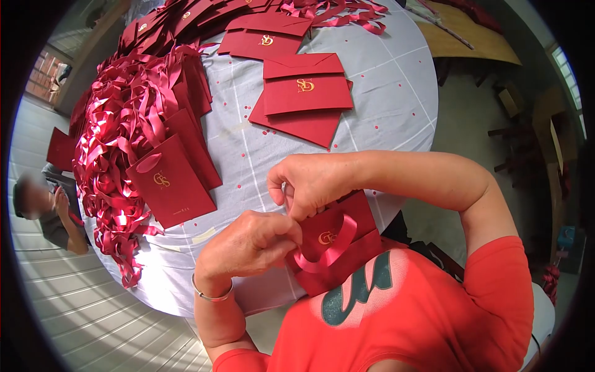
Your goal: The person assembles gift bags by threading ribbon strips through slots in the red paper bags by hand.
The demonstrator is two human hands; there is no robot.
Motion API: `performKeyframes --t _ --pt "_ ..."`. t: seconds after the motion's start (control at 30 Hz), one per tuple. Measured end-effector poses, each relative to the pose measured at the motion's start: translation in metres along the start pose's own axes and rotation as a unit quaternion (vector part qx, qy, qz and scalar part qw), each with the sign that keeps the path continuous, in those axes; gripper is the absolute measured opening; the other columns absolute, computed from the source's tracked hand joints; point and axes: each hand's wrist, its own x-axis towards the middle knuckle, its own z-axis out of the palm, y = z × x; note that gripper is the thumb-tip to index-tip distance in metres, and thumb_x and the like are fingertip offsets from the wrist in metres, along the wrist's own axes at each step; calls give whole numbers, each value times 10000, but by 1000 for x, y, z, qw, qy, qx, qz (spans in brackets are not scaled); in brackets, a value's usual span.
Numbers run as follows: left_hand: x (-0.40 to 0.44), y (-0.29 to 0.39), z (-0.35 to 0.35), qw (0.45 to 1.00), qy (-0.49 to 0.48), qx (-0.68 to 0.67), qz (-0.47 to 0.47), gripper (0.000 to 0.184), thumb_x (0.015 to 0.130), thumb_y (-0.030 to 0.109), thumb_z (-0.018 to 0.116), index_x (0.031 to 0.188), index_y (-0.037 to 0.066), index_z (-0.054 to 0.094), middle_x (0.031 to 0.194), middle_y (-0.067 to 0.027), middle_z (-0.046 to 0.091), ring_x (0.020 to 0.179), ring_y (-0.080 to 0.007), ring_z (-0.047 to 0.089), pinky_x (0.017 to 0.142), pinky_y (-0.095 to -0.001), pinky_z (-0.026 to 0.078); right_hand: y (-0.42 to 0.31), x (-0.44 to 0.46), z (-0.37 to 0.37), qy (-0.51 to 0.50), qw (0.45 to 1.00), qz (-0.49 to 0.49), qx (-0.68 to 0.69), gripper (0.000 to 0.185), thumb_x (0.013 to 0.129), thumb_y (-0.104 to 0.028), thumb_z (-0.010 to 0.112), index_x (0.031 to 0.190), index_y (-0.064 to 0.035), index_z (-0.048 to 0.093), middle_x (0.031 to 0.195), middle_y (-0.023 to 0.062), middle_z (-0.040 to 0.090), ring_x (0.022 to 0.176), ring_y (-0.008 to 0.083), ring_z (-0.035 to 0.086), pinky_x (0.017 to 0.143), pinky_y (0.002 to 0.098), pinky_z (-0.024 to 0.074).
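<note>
A dark red paper bag [365, 214] with a gold logo lies at the near edge of the table, against the red shirt. Across its front curves a loop of glossy red ribbon [338, 245]. My left hand [251, 242], with a bracelet on the wrist, pinches at the ribbon beside the bag's left edge. Just above it, my right hand [316, 183] bends over the bag with thumb and fingers closed at its upper left corner. The fingertips of both hands nearly meet, and they hide exactly what lies between them.
Flat red bags [307, 87] lie beyond my hands. On the left is a heap of bags with ribbons [124, 136]; more bags [266, 37] cover the far side. Small red discs [266, 132] dot the white tablecloth [390, 80]. Another person [46, 204] sits at the left.
</note>
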Motion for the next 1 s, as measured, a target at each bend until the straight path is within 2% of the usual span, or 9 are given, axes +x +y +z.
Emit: performKeyframes --t 0.13,0.23,0.4,0.43,0.5,0.53,0.63,0.97,1.0 --pt "0 4 -1 999 -12 -16 -39 89 810 -39 596 881 14 609 716 -104 652 637 -243 676 589 -337 515 7 0 4 34 995 -79 -41 328 672 -50 794 878 -24 539 734 39 625 666 98 571 540 263 456" --pt "1 -2 0 1000 -18 11 -14 78 838 -46 587 890 6 611 687 -70 658 637 -168 704 582 -276 540 7 0 5 42 994 -85 -44 318 655 -47 799 832 -31 535 730 43 618 664 105 568 551 275 464" --pt "1 1 1 998 -11 65 12 83 810 -26 631 881 16 620 699 -64 663 631 -159 697 564 -272 532 4 -2 4 126 967 -154 -162 215 681 5 709 795 -21 529 670 70 594 664 127 596 555 297 480" --pt "0 5 2 998 -11 66 13 83 810 -26 631 881 16 620 699 -64 663 631 -159 697 564 -272 532 0 -5 -3 130 980 -108 -109 187 684 27 679 790 -13 530 661 70 593 662 137 604 557 308 485" --pt "-4 13 2 999 -6 41 11 103 781 29 659 872 46 613 714 -107 651 643 -308 650 593 -368 504 -7 -11 -8 156 982 -86 -69 145 691 72 625 783 6 534 664 81 602 653 172 621 568 337 494" --pt "-3 10 4 998 16 50 35 116 781 35 673 875 43 606 691 -105 640 644 -303 651 584 -363 499 -6 -7 -10 154 982 -87 -72 145 691 72 625 783 6 534 664 81 602 653 172 621 568 337 494" --pt "1 7 5 999 16 46 -6 121 795 38 675 884 37 594 680 -109 634 623 -296 653 566 -359 491 3 5 -15 298 892 -287 -181 128 716 63 620 798 0 544 706 117 618 653 213 623 598 335 501" --pt "4 8 7 997 55 23 -49 130 839 33 639 932 18 550 653 -129 626 566 -289 639 549 -365 477 19 -5 -21 399 842 -298 -207 162 778 1 659 938 -17 652 859 95 664 693 166 630 626 302 514" --pt "6 3 8 997 67 26 -38 125 856 10 631 939 15 538 629 -96 616 522 -220 626 497 -325 451 20 -12 -23 402 842 -293 -207 155 784 1 663 937 -14 654 875 88 664 692 155 620 624 294 508"
